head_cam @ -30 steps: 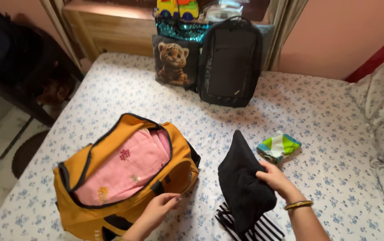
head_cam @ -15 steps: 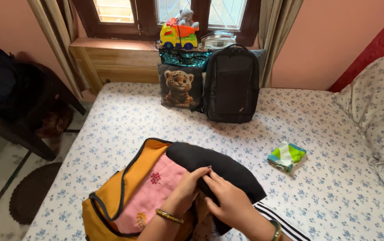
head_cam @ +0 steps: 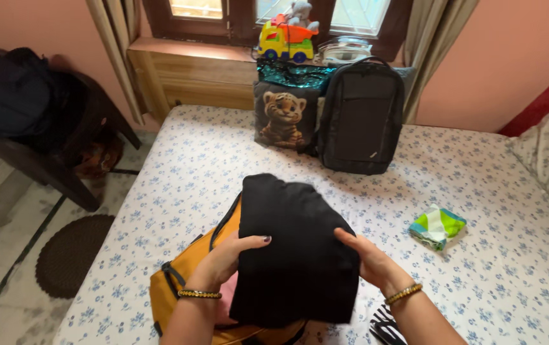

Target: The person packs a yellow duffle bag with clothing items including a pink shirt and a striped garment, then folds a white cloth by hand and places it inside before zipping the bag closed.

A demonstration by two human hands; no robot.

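Mustard-yellow duffel bag [head_cam: 188,281] lies open on the near left of the floral-sheeted bed [head_cam: 198,166], a strip of pink cloth [head_cam: 225,305] showing inside. Over it, the left hand [head_cam: 233,252] grips the left edge of a folded black garment [head_cam: 293,255], and the right hand [head_cam: 367,255] clasps its right edge. Farther right lies a green-and-white folded cloth [head_cam: 437,227]. Far behind stand a tiger cushion [head_cam: 284,116] and a black backpack [head_cam: 360,118].

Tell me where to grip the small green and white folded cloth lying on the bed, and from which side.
Come from above and pinch the folded cloth across its narrow width. It lies flat on the bedsheet in a compact bundle, with open sheet all around it and nothing on top.
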